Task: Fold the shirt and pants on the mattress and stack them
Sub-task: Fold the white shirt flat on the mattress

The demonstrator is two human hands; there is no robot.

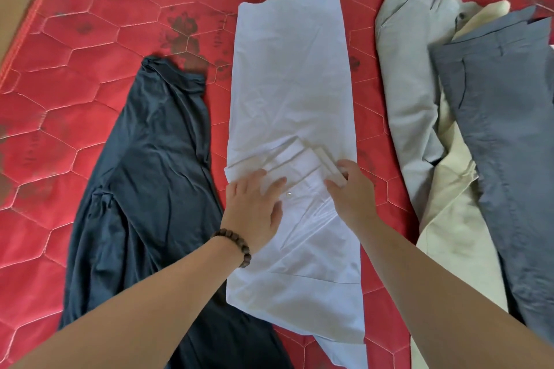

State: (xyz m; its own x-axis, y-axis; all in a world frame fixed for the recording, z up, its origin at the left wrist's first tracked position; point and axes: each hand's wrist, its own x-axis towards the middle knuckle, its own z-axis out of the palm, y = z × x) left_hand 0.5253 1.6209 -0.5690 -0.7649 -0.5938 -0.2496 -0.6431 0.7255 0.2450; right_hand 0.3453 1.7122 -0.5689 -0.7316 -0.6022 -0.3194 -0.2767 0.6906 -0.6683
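While the white shirt [292, 117] lies in a long narrow strip down the middle of the red mattress [99, 24], both hands work on its folded cuffs [302, 159]. The left hand [254, 207] rests flat on the cloth, its fingers straight and a little spread, and it presses the shirt down without gripping anything. A bracelet of dark wooden beads [236, 244] sits on its wrist. The right hand [352, 189] is at the right edge of the cuffs; its fingers are curled and they pinch the edge of the folded white cloth. A small button [288, 195] shows on the shirt between the two hands.

To the left of the shirt a dark navy garment [150, 189] is spread loosely on the mattress, with its gathered end pointing away from the person; its lower part passes under the left forearm. I cannot tell whether it is a shirt or something else.

To the right of the shirt, apart from it, three pants lie in an overlapping pile: light grey pants [404, 93] nearest the shirt, cream pants [455, 219] partly on top of them, and dark blue-grey pants [503, 117] at the far right. None of them is folded.
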